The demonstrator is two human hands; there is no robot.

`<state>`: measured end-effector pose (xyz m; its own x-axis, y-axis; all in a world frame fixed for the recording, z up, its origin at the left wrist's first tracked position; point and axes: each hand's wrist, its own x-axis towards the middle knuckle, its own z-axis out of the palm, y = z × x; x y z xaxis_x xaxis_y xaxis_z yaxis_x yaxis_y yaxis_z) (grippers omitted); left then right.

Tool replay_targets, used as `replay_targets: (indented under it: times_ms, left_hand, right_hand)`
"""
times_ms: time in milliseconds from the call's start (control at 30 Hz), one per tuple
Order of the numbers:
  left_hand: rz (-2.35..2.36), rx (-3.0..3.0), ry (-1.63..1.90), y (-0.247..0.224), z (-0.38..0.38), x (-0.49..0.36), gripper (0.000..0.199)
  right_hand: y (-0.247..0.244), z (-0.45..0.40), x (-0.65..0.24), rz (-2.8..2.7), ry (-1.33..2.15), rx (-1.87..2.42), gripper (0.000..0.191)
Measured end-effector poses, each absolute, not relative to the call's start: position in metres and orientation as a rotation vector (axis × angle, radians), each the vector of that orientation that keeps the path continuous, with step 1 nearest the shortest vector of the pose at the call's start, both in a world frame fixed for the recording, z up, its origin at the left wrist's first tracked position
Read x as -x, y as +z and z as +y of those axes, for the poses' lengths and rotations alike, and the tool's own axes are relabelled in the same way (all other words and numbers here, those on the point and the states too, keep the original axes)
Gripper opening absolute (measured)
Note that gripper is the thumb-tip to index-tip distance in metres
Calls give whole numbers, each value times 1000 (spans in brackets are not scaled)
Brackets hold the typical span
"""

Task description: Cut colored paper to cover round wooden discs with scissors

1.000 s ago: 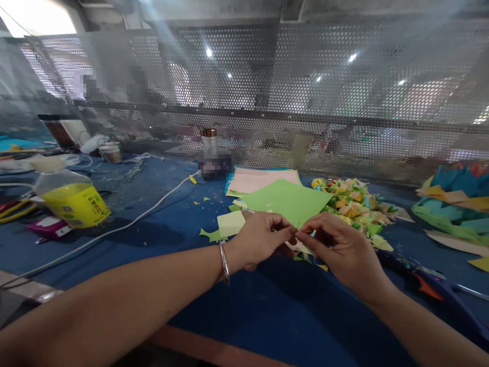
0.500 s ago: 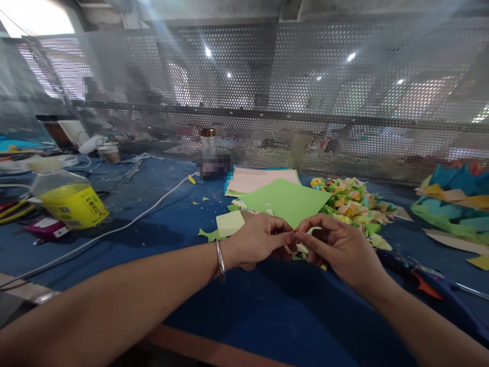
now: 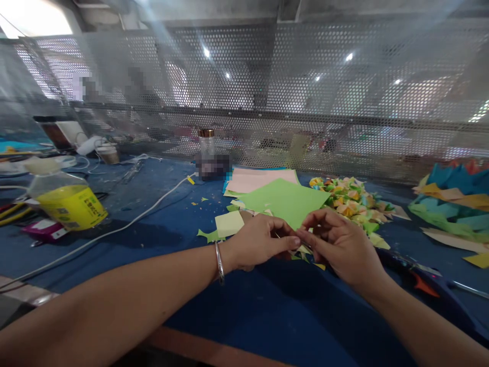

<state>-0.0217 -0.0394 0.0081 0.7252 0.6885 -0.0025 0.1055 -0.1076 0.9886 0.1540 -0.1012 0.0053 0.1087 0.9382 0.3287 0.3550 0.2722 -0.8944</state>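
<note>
My left hand [image 3: 269, 238] and my right hand [image 3: 338, 242] meet just above the table, thumbs and fingertips pinched close together. Whatever lies between the fingertips is mostly hidden; only pale slivers show there, and I cannot tell whether they are held or lie behind. Beyond the hands is a large green paper sheet [image 3: 286, 198]. A pale yellow paper square [image 3: 228, 223] rests beside my left wrist, over a cut green scrap [image 3: 209, 235]. Behind my right hand spreads a heap of small folded paper flowers [image 3: 353, 201].
A glue gun [image 3: 431, 285] with an orange trigger lies right of my right forearm. Layered folded paper [image 3: 454, 204] stands at the far right. Pink paper sheets [image 3: 263, 178] and a jar [image 3: 207, 142] are behind. Left are a yellow-labelled bottle [image 3: 72, 204] and a white cable [image 3: 141, 216].
The thumbs and fingertips have shifted slightly against each other, with my left thumb now straighter. The whole view has moved a little; the things on the table stay in place.
</note>
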Motion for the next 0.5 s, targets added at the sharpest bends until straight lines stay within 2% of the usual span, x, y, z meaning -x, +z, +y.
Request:
replay_targets:
  times_ms: [500]
  left_hand:
    - [659,-1649,606,7,-40,21,8]
  right_hand:
    - [7,-101,-154,-1491,678,1286,34]
